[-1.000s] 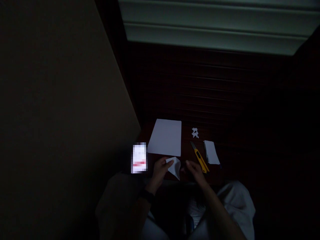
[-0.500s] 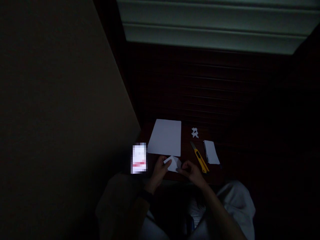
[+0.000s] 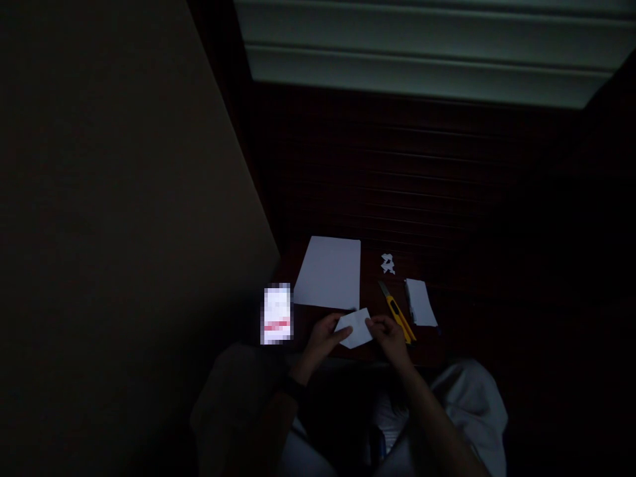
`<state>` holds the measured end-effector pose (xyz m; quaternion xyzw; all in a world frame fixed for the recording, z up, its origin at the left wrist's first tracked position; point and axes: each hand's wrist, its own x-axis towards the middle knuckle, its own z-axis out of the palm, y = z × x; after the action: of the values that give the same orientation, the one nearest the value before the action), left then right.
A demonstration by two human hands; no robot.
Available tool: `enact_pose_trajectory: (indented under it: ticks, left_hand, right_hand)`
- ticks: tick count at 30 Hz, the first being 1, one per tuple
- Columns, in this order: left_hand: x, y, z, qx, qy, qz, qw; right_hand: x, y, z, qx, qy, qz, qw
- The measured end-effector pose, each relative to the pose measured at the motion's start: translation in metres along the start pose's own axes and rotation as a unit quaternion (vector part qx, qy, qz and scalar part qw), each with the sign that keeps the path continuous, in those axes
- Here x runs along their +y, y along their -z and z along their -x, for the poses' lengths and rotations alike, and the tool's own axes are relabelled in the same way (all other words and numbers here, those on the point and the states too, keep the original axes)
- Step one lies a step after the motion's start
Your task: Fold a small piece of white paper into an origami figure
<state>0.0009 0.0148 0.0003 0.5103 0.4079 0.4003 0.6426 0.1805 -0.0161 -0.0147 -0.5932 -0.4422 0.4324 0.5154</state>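
Observation:
A small piece of folded white paper (image 3: 356,329) is held up between my two hands over the near part of the table. My left hand (image 3: 324,336) pinches its left side, thumb on top. On the opposite side my right hand (image 3: 389,336) grips the right edge between thumb and fingers. Just beyond lies a larger white sheet (image 3: 328,271), flat on the table. Close to the right hand rests a yellow utility knife (image 3: 397,315) with its blade showing, pointing away from me.
Small folded white paper pieces (image 3: 388,264) lie at the back of the dark table (image 3: 370,265). A white paper stack (image 3: 420,303) sits at the right. A glowing, blurred-out screen (image 3: 277,314) is at the left. A wall (image 3: 149,199) rises on the left side.
The folded paper has been turned and now shows a flatter face, tilted up to the right. My right hand has moved up and right and now holds its right edge.

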Motion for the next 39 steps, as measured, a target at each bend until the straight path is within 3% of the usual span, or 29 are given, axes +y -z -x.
enact_pose_trajectory:
  ticks: [8,12,20,35,39]
  left_hand:
    - [-0.003,0.003,0.001,-0.016,0.013,-0.005,1.000]
    - [-0.003,0.003,0.001,-0.028,0.013,-0.020,0.999]
    - [-0.009,0.003,0.000,0.040,0.019,-0.018,0.999]
    - [-0.006,-0.001,0.002,-0.051,0.005,-0.066,0.996]
    - [-0.017,-0.005,-0.002,0.014,-0.008,-0.074,0.997]
  right_hand:
    - [-0.005,0.002,0.001,0.004,-0.009,-0.013,1.000]
    - [-0.003,-0.002,0.003,-0.028,0.006,0.001,1.000]
    - [0.002,-0.004,0.002,-0.038,0.025,0.025,0.999]
    - [0.010,-0.001,-0.004,0.024,0.021,0.034,0.999]
    - [0.005,0.002,-0.001,0.017,-0.012,-0.026,0.999]
